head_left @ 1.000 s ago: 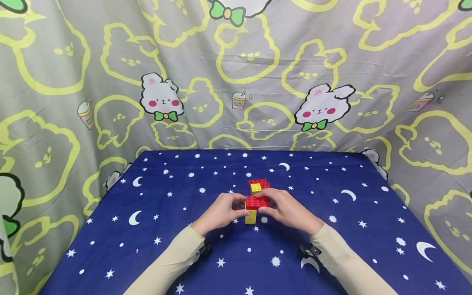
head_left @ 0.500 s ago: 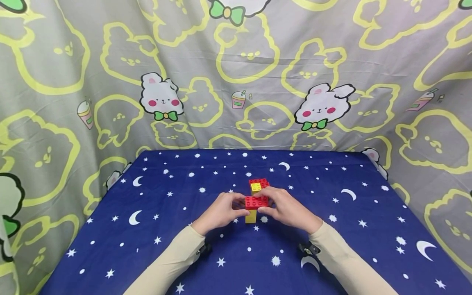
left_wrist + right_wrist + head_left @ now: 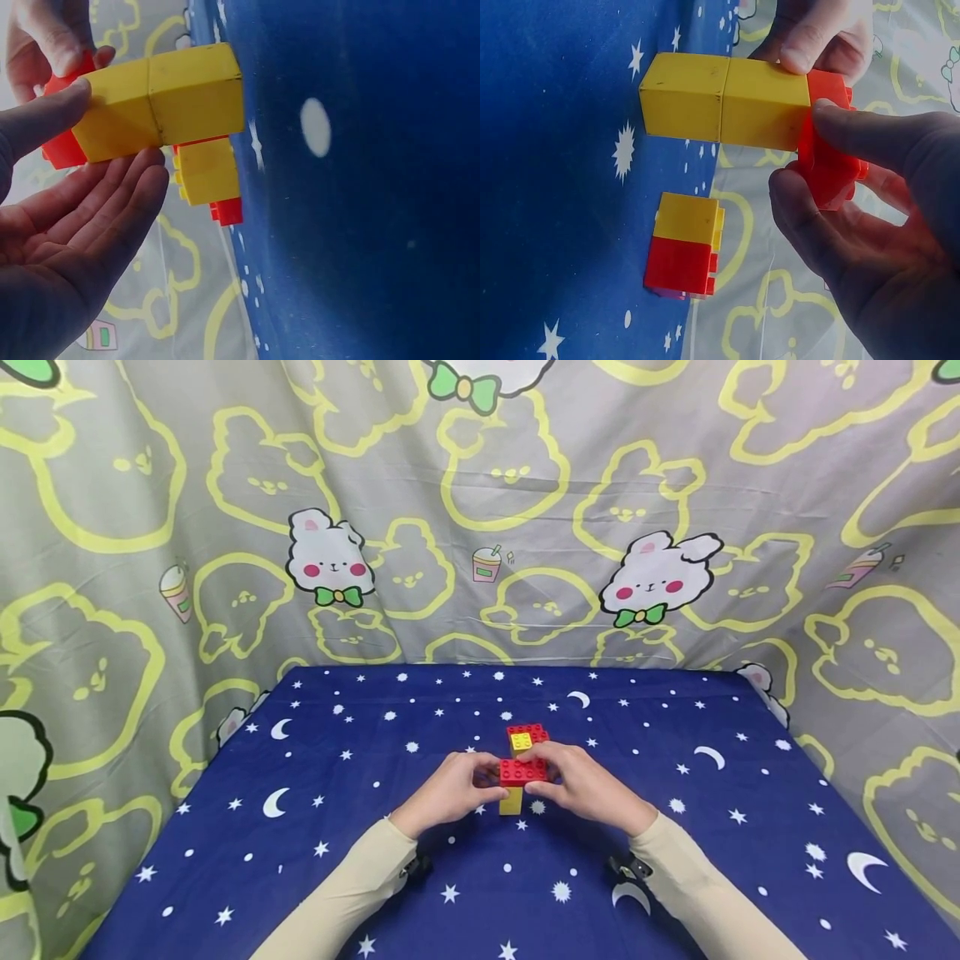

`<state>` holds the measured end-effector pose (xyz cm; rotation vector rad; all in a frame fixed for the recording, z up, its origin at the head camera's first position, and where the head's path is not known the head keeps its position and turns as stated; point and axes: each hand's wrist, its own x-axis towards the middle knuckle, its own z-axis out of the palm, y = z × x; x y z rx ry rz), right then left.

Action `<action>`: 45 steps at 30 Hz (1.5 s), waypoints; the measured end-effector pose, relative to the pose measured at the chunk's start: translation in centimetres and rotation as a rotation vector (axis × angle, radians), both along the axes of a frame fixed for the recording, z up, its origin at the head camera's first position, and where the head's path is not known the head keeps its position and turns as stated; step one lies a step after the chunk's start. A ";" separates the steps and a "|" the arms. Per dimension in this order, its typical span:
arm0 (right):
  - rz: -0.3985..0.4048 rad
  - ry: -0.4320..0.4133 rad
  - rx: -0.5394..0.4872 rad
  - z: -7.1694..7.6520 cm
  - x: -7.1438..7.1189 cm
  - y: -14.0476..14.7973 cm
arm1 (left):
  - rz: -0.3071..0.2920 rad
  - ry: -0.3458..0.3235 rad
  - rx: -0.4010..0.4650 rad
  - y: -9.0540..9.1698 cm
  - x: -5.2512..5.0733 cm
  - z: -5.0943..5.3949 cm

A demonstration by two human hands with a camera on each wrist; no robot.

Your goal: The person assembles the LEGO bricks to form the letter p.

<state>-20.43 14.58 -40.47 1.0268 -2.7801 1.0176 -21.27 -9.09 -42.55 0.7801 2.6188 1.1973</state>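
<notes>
Nothing has visibly moved: between the side edges of the table point(image 3: 525, 906), left hand point(image 3: 450, 788) pinches the upper yellow brick point(image 3: 120, 112); right hand point(image 3: 585, 783) pinches the red brick point(image 3: 517, 771) atop it.

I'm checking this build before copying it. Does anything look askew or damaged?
Nothing looks broken. The red top block overhangs the yellow column toward the right hand, so it looks lopsided, perhaps on purpose. Small dark marks show along the column's seam in the left wrist view.
</notes>
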 end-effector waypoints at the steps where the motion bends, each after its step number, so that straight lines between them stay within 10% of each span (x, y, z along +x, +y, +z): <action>1: -0.001 0.004 0.001 -0.1 0.0 0.0 | -0.003 0.001 -0.005 0.0 0.0 0.1; 17: 0.000 0.020 -0.022 0.0 0.0 0.2 | -0.038 0.087 0.048 0.1 0.2 0.8; 45: 0.000 0.002 0.018 -0.1 -0.4 0.3 | -0.003 0.038 0.042 0.0 0.3 0.7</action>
